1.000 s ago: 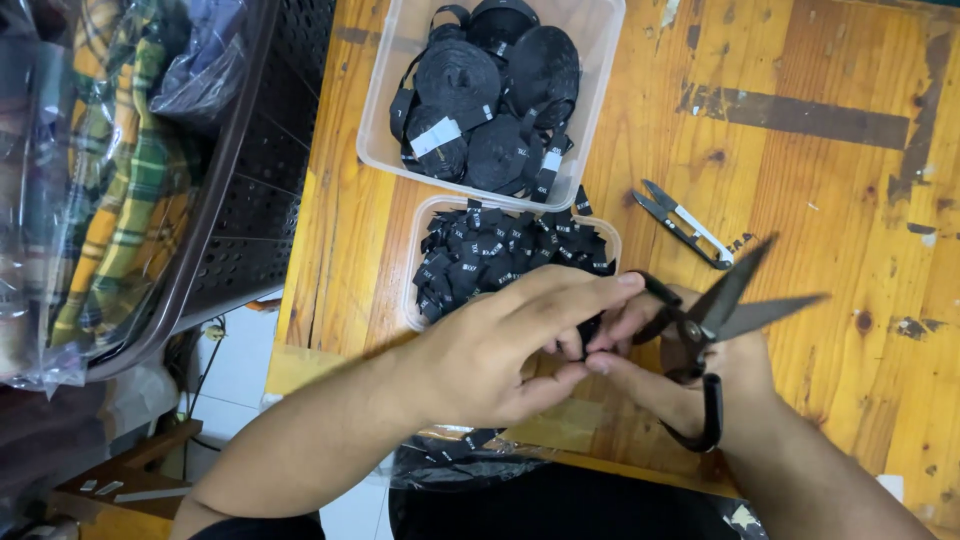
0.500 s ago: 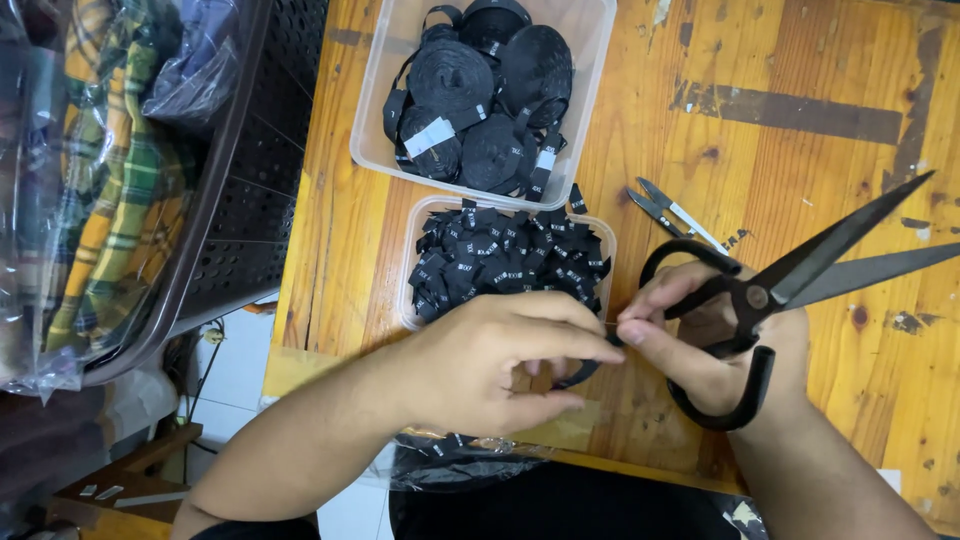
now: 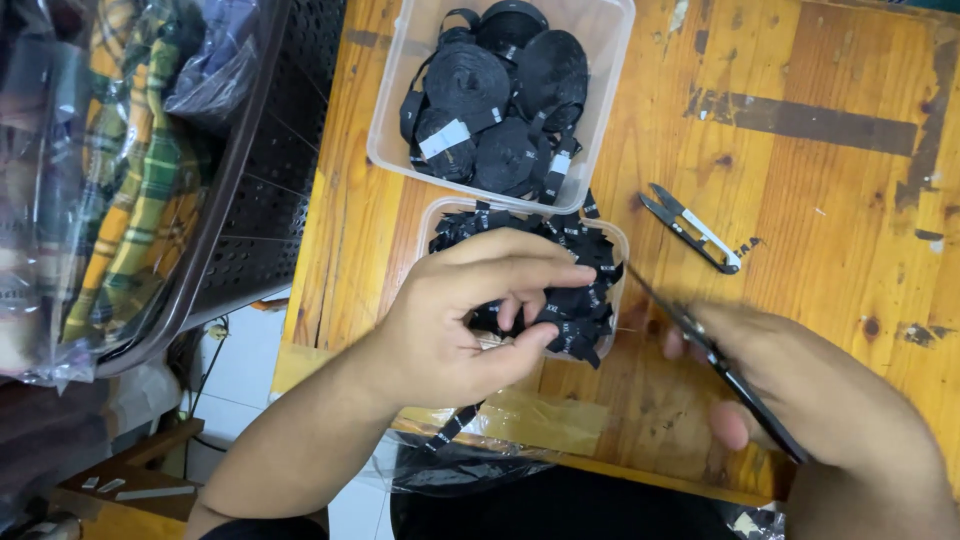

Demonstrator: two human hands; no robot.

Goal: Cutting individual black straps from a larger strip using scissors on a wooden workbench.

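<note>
Pinching black label strip (image 3: 520,325) — left grip (image 3: 470,315).

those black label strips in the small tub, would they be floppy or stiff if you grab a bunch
Probably floppy: the black label strips bend and droop over the small tub rim, and one end dangles below the left hand. Likely very light, being thin woven tape. They look tangled, so a grab may drag neighbours along.
</note>
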